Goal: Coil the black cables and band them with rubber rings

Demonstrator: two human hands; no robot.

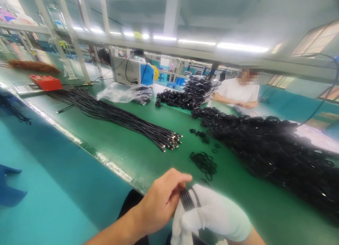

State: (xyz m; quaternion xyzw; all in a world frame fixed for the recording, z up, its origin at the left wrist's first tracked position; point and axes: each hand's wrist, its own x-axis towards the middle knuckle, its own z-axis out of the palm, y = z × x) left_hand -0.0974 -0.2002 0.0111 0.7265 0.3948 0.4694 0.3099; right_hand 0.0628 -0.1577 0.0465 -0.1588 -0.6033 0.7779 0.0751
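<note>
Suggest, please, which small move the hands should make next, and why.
Perhaps the left hand should draw the dark loop closer to the black strands: the loop bows apart from them, the gloved right hand grips the strands, and the left hand is at their upper end.

Single head-worn view, forward and down over the green workbench (144,158)

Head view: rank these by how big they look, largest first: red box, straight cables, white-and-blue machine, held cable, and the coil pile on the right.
1. Coil pile
2. Straight cables
3. White-and-blue machine
4. Red box
Unranked: held cable; it is partly covered and much nearer the camera.
</note>
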